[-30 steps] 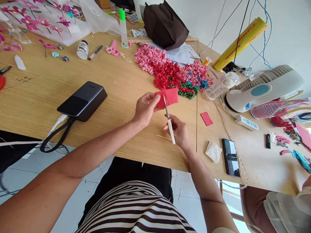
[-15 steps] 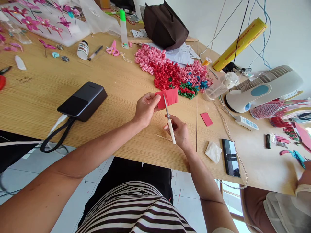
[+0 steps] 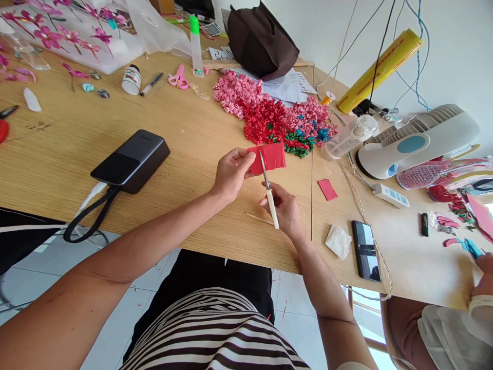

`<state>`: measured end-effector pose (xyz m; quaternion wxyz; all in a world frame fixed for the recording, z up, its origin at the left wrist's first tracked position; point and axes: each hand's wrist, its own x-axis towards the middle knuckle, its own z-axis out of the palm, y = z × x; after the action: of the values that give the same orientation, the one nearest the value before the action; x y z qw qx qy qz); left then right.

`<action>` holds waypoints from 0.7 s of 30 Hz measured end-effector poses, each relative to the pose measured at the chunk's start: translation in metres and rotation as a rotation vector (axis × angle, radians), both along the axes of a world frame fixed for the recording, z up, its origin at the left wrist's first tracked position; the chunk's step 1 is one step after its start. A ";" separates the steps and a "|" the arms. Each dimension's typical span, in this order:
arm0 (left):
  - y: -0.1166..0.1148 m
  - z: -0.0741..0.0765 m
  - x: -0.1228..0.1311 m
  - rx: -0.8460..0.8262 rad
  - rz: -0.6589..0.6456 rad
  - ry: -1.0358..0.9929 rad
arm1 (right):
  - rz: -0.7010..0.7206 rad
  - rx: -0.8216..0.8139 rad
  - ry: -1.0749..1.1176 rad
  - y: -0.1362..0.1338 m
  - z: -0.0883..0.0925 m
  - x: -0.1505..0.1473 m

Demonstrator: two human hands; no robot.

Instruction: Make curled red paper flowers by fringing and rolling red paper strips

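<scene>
"Where's the left hand (image 3: 230,174)?"

"Just left of the blades of the scissors (image 3: 272,208), thumb and fingers pinched together, the bare left forearm (image 3: 173,221) stretched out on their near left."

"And the right hand (image 3: 288,209)?"

"Curled around the scissors' handles (some fingers are hidden), its bare forearm (image 3: 318,270) slanted on their near right."

Power bank (image 3: 144,154) left, phone (image 3: 366,251) right on the table (image 3: 192,121); sheet (image 3: 275,156) between; flower heap (image 3: 265,118) behind it

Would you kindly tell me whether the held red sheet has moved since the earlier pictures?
Yes, slightly: judged against the heap of pink and red pieces, the held red sheet has shifted a little right and down in the view.
</scene>
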<state>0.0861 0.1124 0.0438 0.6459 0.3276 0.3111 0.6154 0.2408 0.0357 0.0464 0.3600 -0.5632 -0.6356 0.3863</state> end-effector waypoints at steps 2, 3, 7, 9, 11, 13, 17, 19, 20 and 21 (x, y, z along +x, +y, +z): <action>0.000 0.000 0.000 0.000 0.000 0.004 | -0.005 -0.002 0.005 0.000 -0.001 0.000; 0.000 0.000 0.000 -0.001 0.001 0.005 | -0.009 -0.003 0.005 0.001 -0.001 0.000; 0.001 0.001 0.000 -0.001 0.006 0.003 | -0.015 0.002 0.005 0.001 -0.003 0.001; 0.001 0.001 0.000 -0.001 0.009 0.001 | -0.010 0.007 0.007 0.001 -0.003 0.001; 0.000 0.001 0.000 0.000 0.013 0.000 | -0.006 0.014 0.003 0.000 -0.003 0.002; 0.000 0.002 0.000 0.002 0.015 -0.001 | -0.009 0.018 -0.004 0.000 -0.003 0.002; 0.000 0.002 -0.001 -0.001 0.013 -0.001 | -0.007 0.014 -0.007 -0.001 0.000 0.001; 0.000 0.002 -0.001 -0.004 0.015 0.002 | -0.002 0.012 -0.005 -0.001 0.001 0.001; 0.000 0.002 -0.001 -0.005 0.015 0.004 | 0.000 0.011 -0.004 -0.001 0.001 0.000; 0.000 0.002 -0.001 -0.005 0.015 0.006 | 0.001 0.010 -0.003 -0.001 0.001 0.000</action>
<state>0.0852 0.1126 0.0457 0.6412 0.3252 0.3171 0.6185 0.2411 0.0351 0.0478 0.3614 -0.5616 -0.6384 0.3827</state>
